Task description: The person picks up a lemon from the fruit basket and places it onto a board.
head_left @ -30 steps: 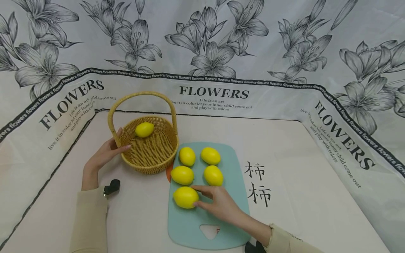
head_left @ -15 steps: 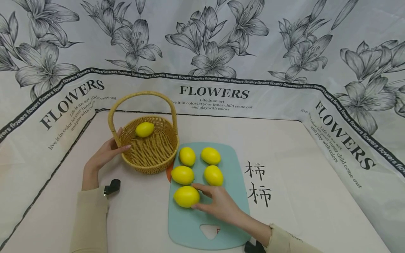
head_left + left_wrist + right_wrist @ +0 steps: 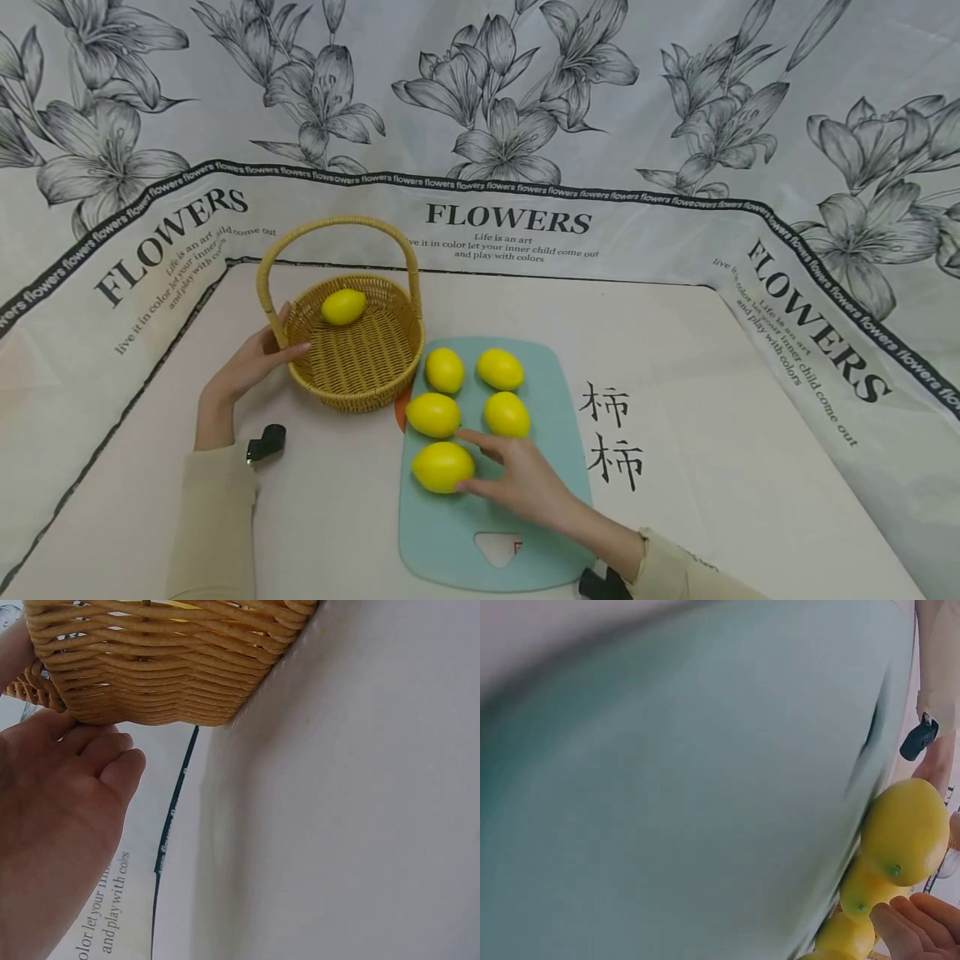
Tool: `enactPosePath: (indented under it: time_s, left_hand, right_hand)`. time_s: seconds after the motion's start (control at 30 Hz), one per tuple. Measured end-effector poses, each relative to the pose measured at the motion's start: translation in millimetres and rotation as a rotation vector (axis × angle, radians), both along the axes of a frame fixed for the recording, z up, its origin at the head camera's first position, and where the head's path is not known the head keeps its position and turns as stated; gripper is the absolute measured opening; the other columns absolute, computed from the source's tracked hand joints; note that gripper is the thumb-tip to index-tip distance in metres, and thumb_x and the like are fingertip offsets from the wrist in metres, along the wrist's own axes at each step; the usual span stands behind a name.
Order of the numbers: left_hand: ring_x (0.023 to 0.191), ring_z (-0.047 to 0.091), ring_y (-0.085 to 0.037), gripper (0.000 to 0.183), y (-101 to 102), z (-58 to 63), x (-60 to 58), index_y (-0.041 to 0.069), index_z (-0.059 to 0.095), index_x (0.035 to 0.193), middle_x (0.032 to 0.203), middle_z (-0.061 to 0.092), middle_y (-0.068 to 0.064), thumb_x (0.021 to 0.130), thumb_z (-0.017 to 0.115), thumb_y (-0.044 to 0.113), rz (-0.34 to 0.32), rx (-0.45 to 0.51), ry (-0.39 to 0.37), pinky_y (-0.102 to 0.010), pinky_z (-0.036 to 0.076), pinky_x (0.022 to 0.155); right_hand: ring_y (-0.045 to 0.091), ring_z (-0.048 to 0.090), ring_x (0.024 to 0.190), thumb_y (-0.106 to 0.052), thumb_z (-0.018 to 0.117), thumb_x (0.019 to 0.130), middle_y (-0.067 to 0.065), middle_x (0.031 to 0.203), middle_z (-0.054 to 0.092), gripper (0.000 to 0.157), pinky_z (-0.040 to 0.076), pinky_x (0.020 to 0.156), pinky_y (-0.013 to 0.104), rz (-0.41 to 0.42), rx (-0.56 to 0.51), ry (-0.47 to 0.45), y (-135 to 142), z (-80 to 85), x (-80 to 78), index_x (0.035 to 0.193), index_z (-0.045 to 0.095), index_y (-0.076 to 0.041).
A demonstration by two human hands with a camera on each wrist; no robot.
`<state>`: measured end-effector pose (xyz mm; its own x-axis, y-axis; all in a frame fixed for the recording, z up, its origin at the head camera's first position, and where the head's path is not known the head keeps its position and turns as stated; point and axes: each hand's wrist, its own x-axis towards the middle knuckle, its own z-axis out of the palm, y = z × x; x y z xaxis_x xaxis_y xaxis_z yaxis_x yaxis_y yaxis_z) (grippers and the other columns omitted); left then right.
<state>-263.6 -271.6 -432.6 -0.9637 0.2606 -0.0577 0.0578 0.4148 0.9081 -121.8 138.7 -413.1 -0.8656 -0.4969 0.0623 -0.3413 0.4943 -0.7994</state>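
Note:
My left hand (image 3: 251,358) holds the left side of a wicker basket (image 3: 356,400), thumb over the rim and fingers outside below it. One lemon (image 3: 343,307) lies inside the basket at the back. Right of it, a light blue-green cutting board (image 3: 442,550) bears several lemons in two columns. Beside the nearest lemon (image 3: 442,467) is my right hand (image 3: 525,483), its index finger raised off the fruit and its thumb at the lower right side. In the right wrist view, the curled-in fingers (image 3: 922,922) show below the large lemon (image 3: 904,832).
Two more lemons (image 3: 444,371) (image 3: 499,370) sit at the board's far end. The basket's tall arched handle (image 3: 341,222) rises over its bowl. A white tablecloth (image 3: 675,367) with black characters extends right of the board, and a flower-printed cloth (image 3: 510,225) borders the back.
The right index finger has lifted slightly away from the nearest lemon, which has shifted a little to the right. My left hand and the basket have stayed in place.

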Motion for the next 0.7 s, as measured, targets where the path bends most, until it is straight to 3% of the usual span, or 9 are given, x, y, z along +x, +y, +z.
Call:
enactPosePath:
  time_s: [0.27,0.53,0.7]
  left_hand:
    - [0.143,0.009,-0.041,0.088,0.1,0.3,0.9,0.023,-0.002,0.155,0.158,0.010,-0.023,0.095,0.062,0.033,-0.002,0.004,0.000,-0.063,0.010,0.111]
    - [0.144,0.009,-0.041,0.087,-0.8,-2.2,-0.9,0.022,-0.002,0.155,0.159,0.008,-0.021,0.096,0.061,0.030,-0.007,0.015,0.004,-0.061,0.010,0.113]
    - [0.144,0.010,-0.040,0.086,-1.0,-3.1,-1.5,0.021,-0.001,0.155,0.159,0.009,-0.019,0.096,0.061,0.026,-0.016,0.033,0.008,-0.060,0.010,0.113]
  right_hand:
    - [0.019,0.052,0.124,-0.027,0.080,0.079,0.004,0.135,0.056,0.062,0.045,0.099,0.034,-0.015,0.005,0.021,-0.5,13.8,-5.6,0.133,0.058,-0.004]
    - [0.022,0.058,0.116,-0.027,0.081,0.079,0.007,0.128,0.062,0.063,0.049,0.095,0.036,-0.014,0.014,0.133,-5.9,29.4,-13.9,0.133,0.059,-0.006]
    - [0.022,0.054,0.122,-0.025,0.081,0.079,0.008,0.135,0.057,0.061,0.048,0.095,0.037,-0.007,0.001,0.152,-9.2,37.1,-19.2,0.132,0.059,-0.004]
